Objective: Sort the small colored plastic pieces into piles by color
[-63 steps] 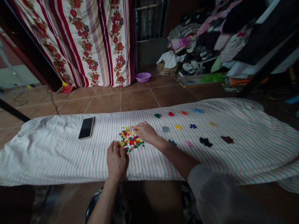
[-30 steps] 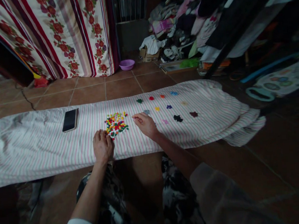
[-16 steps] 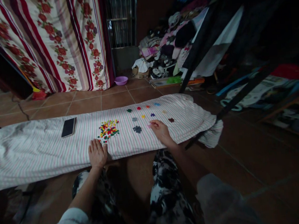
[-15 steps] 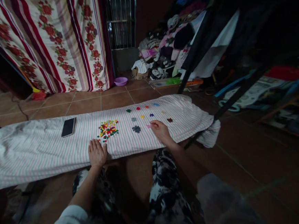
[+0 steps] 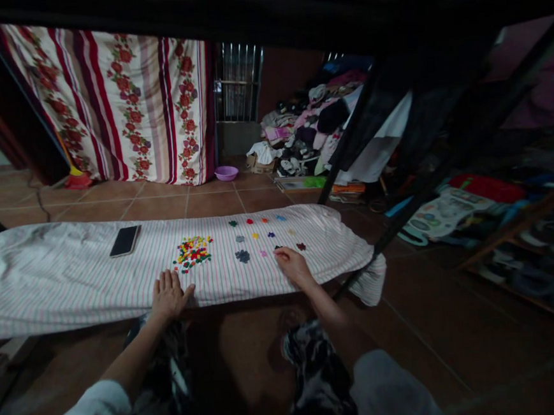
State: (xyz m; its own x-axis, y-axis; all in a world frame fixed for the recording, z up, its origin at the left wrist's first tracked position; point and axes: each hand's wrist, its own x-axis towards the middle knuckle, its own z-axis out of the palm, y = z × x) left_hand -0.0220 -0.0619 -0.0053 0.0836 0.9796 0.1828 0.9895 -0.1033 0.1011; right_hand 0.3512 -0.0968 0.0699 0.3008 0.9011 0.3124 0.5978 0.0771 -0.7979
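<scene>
My left hand [image 5: 169, 294] lies flat on the near edge of the striped cloth [image 5: 86, 286], thumb spread from the fingers. Beyond it is a mixed heap of small coloured pieces [image 5: 193, 251], too small to name. My right hand [image 5: 293, 267] is at the front right of the cloth with its fingertips pinched together; what they hold, if anything, I cannot make out. Just left of those fingertips sits a little pink pile [image 5: 263, 253], and a dark spot shows right at them. A brown pile [image 5: 300, 246] lies to the right, a grey pile [image 5: 242, 256] further left.
Small single-colour piles stand in rows behind, among them green [image 5: 233, 223], red [image 5: 249, 221] and light blue [image 5: 280, 217]. A phone [image 5: 125, 240] rests on the cloth at left. Dark metal bars [image 5: 348, 131] rise at the right. On the floor beyond stands a purple basin [image 5: 226, 173].
The view has tilted up. My right hand has shifted slightly right of the pink pile, which now shows fully. My left hand stays flat, its thumb spread wider.
</scene>
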